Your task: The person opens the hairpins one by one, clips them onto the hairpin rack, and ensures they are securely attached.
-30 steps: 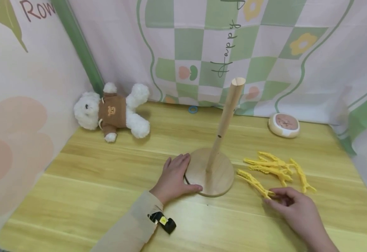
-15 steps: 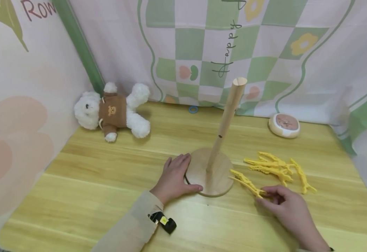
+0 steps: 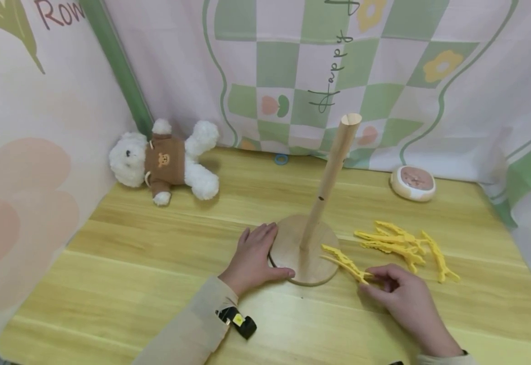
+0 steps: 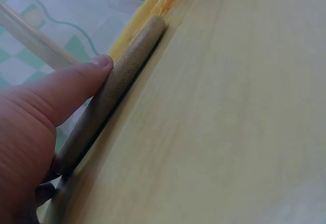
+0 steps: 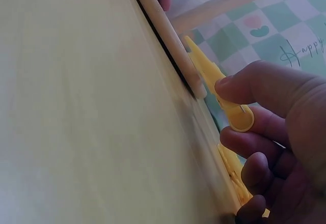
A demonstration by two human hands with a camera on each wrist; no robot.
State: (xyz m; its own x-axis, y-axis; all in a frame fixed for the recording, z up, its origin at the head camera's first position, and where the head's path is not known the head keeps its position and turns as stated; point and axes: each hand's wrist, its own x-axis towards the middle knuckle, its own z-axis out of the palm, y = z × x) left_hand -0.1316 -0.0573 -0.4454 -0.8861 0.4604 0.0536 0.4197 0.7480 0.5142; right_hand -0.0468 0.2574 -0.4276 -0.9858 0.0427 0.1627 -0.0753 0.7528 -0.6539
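A round wooden base (image 3: pixel 317 272) with an upright wooden post (image 3: pixel 333 162) stands mid-table. My left hand (image 3: pixel 253 263) holds the base at its left rim. The left wrist view shows the thumb (image 4: pixel 86 76) resting on top and a fingertip low at the edge. My right hand (image 3: pixel 402 299) pinches a yellow alligator hair clip (image 3: pixel 347 264) by its rear end between thumb and fingers. The clip's two arms stand apart and point at the base, their tips over its right part in the head view. Several similar yellow clips (image 3: pixel 395 242) lie beyond the right hand.
A white plush toy (image 3: pixel 167 162) in a brown top lies at the back left. Near the back edge are a small blue ring (image 3: pixel 281 159) and a white-rimmed clock (image 3: pixel 413 183). A patterned curtain (image 3: pixel 274 66) hangs behind the wooden table (image 3: pixel 133 263).
My right hand has moved left, carrying the yellow hair clip from beside the base to its right part. The left hand stays on the base.
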